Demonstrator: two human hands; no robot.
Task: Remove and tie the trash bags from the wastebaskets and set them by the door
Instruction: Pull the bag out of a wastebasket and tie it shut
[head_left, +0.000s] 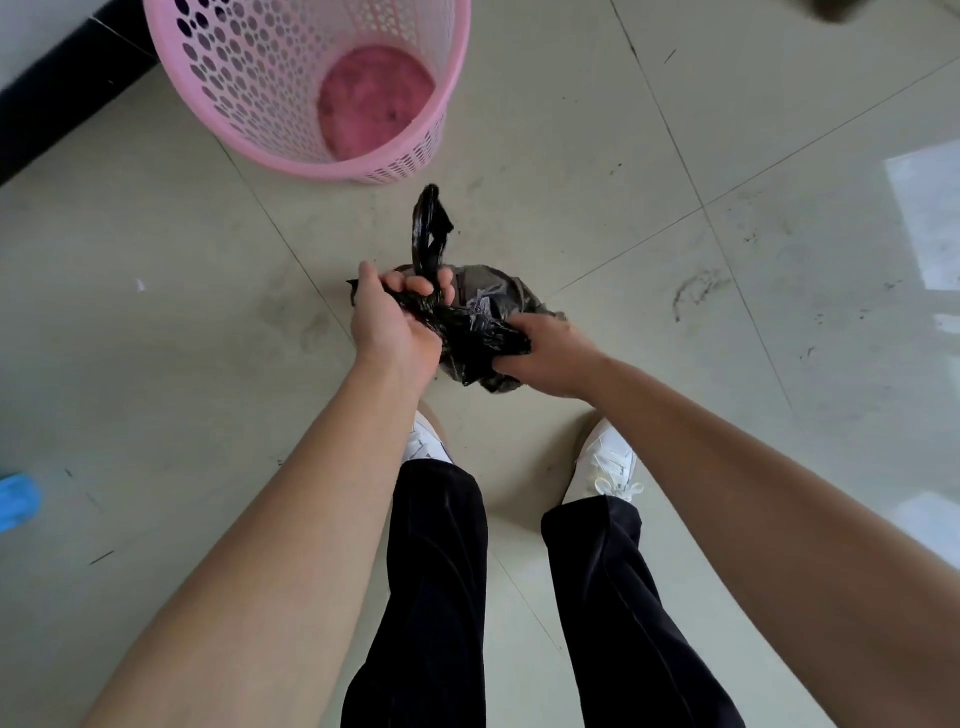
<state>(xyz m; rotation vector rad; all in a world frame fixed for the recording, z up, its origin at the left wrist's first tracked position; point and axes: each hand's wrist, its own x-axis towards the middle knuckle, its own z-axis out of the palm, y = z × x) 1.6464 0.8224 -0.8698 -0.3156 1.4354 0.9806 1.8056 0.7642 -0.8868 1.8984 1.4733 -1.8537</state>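
A small black trash bag (470, 332) is held over the tiled floor in front of my feet. My left hand (387, 322) grips its twisted neck, and one black handle loop sticks up beyond the fingers. My right hand (545, 358) is closed on the bag's other gathered end, lower right. The bag's greyish bulging body shows between and behind the hands. A pink perforated wastebasket (306, 88) stands on the floor ahead and to the left, with no bag in it and its pink bottom showing.
Pale floor tiles (675, 260) with scuff marks spread all around. A black baseboard or furniture edge (62, 98) runs along the upper left. A blue object (18, 501) lies at the left edge. My white shoes and dark trousers are below the bag.
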